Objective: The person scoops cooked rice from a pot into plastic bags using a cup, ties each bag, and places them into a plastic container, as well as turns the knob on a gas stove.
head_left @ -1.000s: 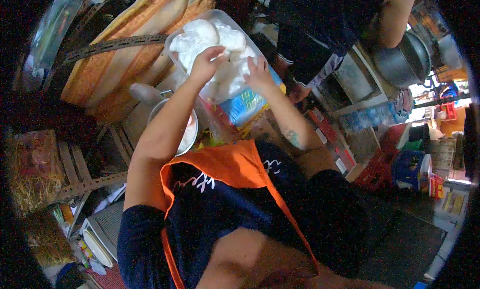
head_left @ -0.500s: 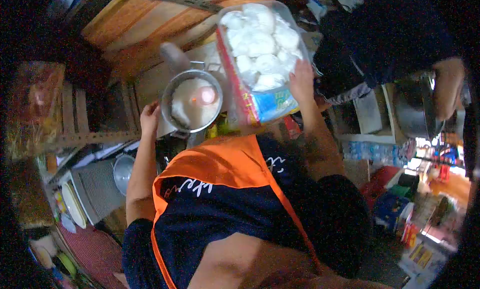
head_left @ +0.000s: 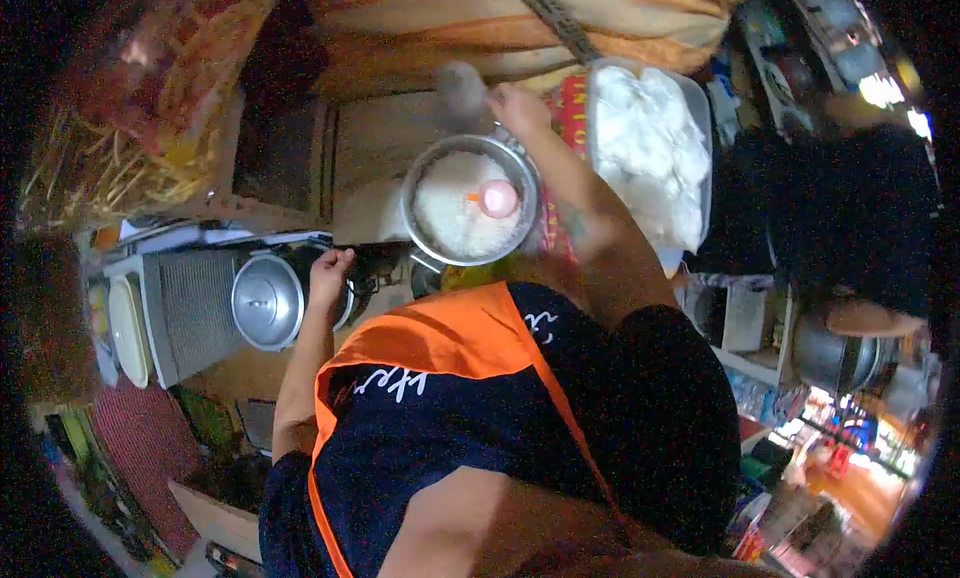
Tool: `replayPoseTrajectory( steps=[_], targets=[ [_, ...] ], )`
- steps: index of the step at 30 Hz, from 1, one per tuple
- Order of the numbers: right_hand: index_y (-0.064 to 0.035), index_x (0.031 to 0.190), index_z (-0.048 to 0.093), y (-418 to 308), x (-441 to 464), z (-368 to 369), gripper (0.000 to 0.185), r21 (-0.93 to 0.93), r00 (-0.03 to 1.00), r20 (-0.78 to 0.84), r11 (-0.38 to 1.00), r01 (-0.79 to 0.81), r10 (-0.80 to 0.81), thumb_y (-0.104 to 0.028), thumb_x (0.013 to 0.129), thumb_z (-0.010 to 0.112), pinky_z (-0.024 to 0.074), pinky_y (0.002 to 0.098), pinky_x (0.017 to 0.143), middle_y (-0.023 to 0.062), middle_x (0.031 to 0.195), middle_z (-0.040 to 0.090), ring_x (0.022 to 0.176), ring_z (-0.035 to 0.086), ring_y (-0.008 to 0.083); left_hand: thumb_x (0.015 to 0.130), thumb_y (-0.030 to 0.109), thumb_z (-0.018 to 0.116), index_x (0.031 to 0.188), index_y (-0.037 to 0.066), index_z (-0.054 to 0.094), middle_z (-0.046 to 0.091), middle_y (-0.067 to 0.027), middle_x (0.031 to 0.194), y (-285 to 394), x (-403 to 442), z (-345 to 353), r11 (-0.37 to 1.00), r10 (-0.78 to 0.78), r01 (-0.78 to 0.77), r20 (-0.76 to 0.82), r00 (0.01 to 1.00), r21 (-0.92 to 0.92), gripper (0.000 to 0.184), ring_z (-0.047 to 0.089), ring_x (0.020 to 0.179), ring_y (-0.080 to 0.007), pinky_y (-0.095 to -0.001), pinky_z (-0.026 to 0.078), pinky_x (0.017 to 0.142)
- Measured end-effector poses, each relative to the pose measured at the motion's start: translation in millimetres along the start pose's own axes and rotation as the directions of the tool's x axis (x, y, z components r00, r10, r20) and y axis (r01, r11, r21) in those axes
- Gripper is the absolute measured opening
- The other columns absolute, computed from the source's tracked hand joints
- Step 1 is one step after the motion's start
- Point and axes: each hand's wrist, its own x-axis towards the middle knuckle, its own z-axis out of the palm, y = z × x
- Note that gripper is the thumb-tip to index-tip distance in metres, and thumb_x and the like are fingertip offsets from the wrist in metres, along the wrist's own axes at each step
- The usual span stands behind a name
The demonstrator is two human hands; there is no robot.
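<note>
Head view: a metal pot [head_left: 436,240] is sitting on the desk [head_left: 368,206], twelve o'clock from the orange apron [head_left: 440,333]. Filled with white, grainy contents [head_left: 448,193], it is probably weighing heavily, its slim handles [head_left: 425,265] at one and seven o'clock likely offering the best hold. The right hand [head_left: 522,110] is hovering near the upper one, the left hand [head_left: 332,275] at eight o'clock near a domed lid [head_left: 267,301] (both are looking narrow; I cannot tell whether they are holding anything). A pink cup [head_left: 499,199] is lying inside; a translucent tub [head_left: 707,168] is carrying soft-looking white bundles [head_left: 648,143] at three o'clock.
</note>
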Motion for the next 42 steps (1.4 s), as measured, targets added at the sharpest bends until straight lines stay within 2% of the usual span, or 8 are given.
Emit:
replayPoseTrajectory(
  steps=[9,18,20,25,34,36,39,42],
  targets=[
    [-0.0094,0.082,0.056,-12.7,58.8,46.9,0.021,0.104,0.941,0.021,0.936,-0.337,0.337,-0.026,0.071,0.048,0.0413,0.0395,0.069,0.0177,0.077,0.056,0.078,0.053,0.0328,0.074,0.020,0.057,0.081,0.004,0.056,0.055,-0.0009,0.071,-26.3,-14.1,-54.7,0.975,-0.143,0.122,-0.104,0.984,-0.184,0.018,0.046,0.065,-0.0089,-0.0204,0.036,0.059],
    [-0.0073,0.082,0.052,-5.2,77.5,27.9,0.023,-0.110,0.993,-0.060,0.989,0.099,-0.106,-0.028,0.075,0.043,0.0408,0.0420,0.067,0.0166,0.079,0.055,0.077,0.052,0.0331,0.075,0.021,0.055,0.081,0.005,0.057,0.056,-0.0003,0.071,2.0,43.7,-27.9,0.987,0.122,-0.129,-0.072,0.990,-0.093,0.017,0.047,0.064,-0.0089,-0.0221,0.036,0.058],
    [-0.0074,0.083,0.051,-13.7,76.6,21.5,0.024,-0.081,0.998,-0.045,0.996,0.028,-0.032,-0.028,0.075,0.043,0.0407,0.0422,0.066,0.0165,0.080,0.055,0.077,0.052,0.0332,0.075,0.023,0.055,0.084,0.004,0.057,0.056,-0.0006,0.072,19.2,60.7,-17.4,0.980,-0.046,0.024,0.108,0.993,0.199,0.021,0.048,0.065,-0.0087,-0.0218,0.037,0.059],
    [-0.0075,0.088,0.049,-16.8,80.5,15.6,0.025,-0.157,0.988,0.152,0.988,0.001,0.023,-0.028,0.075,0.043,0.0410,0.0426,0.065,0.0171,0.084,0.054,0.075,0.052,0.0334,0.076,0.026,0.054,0.084,0.004,0.057,0.057,-0.0010,0.075,54.8,71.5,16.1,0.998,0.040,-0.027,0.237,0.971,-0.061,0.024,0.049,0.066,-0.0086,-0.0218,0.038,0.060],
    [-0.0064,0.071,0.057,-0.8,84.1,18.4,0.015,-0.003,0.997,-0.034,0.998,0.071,-0.071,-0.021,0.068,0.051,0.0430,0.0386,0.063,0.0166,0.072,0.056,0.072,0.054,0.0315,0.076,0.021,0.053,0.093,0.005,0.050,0.056,-0.0022,0.077,88.6,93.3,35.4,0.981,-0.134,0.171,0.309,0.942,-0.096,0.024,0.052,0.071,-0.0121,-0.0260,0.041,0.061],
    [-0.0064,0.076,0.058,-2.0,88.8,15.0,0.018,0.202,0.954,-0.242,0.971,-0.127,0.176,-0.022,0.069,0.053,0.0436,0.0341,0.064,0.0158,0.073,0.057,0.072,0.056,0.0289,0.076,0.020,0.052,0.095,0.005,0.048,0.056,-0.0029,0.078,95.1,131.4,47.8,0.972,-0.158,0.199,0.285,0.945,-0.121,0.025,0.052,0.072,-0.0138,-0.0269,0.041,0.061],
    [-0.0055,0.076,0.059,4.1,90.0,13.3,0.023,0.301,0.992,-0.060,0.949,-0.091,0.114,-0.026,0.069,0.051,0.0432,0.0365,0.068,0.0142,0.081,0.058,0.074,0.055,0.0309,0.077,0.018,0.047,0.093,0.004,0.050,0.055,-0.0068,0.082,31.8,233.0,107.4,0.947,0.232,-0.128,0.355,0.905,-0.293,0.021,0.052,0.073,-0.0195,-0.0319,0.042,0.060],
    [-0.0051,0.078,0.059,-13.7,80.3,-6.9,0.024,0.316,0.980,0.043,0.928,-0.197,0.194,-0.026,0.070,0.051,0.0429,0.0354,0.069,0.0138,0.082,0.058,0.076,0.055,0.0298,0.074,0.017,0.049,0.091,0.004,0.051,0.055,-0.0092,0.083,-12.2,328.1,169.6,0.688,0.476,-0.639,0.451,0.755,0.344,0.022,0.052,0.073,-0.0221,-0.0354,0.043,0.060]
  ],
)
